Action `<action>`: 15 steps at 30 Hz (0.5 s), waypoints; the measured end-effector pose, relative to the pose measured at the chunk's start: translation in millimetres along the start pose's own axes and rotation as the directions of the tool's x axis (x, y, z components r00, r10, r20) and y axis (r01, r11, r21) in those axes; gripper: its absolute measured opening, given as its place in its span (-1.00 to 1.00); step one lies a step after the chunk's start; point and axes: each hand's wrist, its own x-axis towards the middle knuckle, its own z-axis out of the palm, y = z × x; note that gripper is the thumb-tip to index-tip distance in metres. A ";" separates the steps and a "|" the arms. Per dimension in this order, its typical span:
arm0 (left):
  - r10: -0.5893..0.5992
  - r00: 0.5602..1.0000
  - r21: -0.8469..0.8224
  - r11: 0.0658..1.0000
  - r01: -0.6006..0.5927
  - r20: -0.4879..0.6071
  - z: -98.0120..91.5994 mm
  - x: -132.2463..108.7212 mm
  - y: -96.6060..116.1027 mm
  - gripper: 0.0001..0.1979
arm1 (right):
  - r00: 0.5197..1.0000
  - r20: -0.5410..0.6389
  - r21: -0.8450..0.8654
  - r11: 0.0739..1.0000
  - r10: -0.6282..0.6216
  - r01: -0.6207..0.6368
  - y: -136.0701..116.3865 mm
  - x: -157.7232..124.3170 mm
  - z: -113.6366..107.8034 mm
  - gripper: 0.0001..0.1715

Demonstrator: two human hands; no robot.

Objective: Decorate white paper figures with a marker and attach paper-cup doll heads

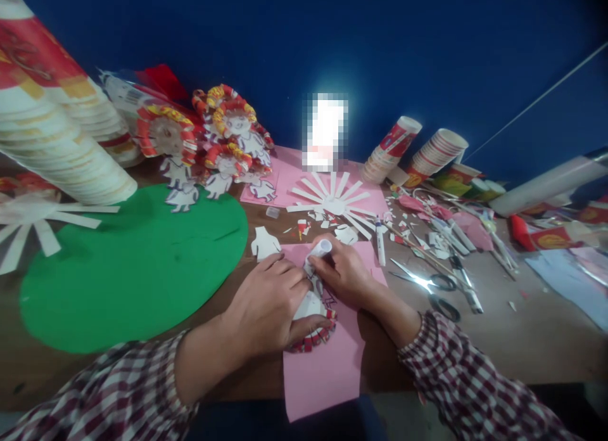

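Note:
My right hand (346,270) is closed round a white glue stick (321,248), held tilted with its lower end down at the work. My left hand (268,298) holds down a paper craft (308,306), a white piece with a curled red-and-white fringe, its thumb across the near part and its fingers beside the glue stick. Purple pen lines show on a paper part by the right fingers. Under both hands lies a pink paper sheet (327,381). What the glue stick's tip touches is hidden. A white cut-out figure (265,243) lies beyond my left fingers.
A green oval sheet (142,270) lies left, with finished paper figures (232,130) behind it. Stacked paper cups (61,124) stand far left. Scissors (430,282), a marker (380,239) and scraps lie right. A white strip-cut cup (335,203) sits ahead, before the blue wall.

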 end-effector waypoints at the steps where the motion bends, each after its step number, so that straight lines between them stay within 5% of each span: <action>1: 0.001 1.000 0.003 1.000 -0.001 0.000 0.0 0.1 0.2 -0.43 | 1.000 0.007 -0.004 1.000 0.007 -0.007 -0.1 0.0 -0.1 -0.90; 9: -0.014 1.000 0.011 1.000 0.014 0.024 0.1 0.4 0.0 -0.41 | 1.000 -0.008 0.045 0.999 0.028 -0.028 -3.4 0.0 -0.5 -0.92; 15: -0.033 0.999 -0.097 0.995 0.029 -0.033 0.9 -0.2 -5.9 -0.53 | 0.945 -0.319 0.219 0.976 0.068 0.004 4.8 -1.5 -3.8 -0.83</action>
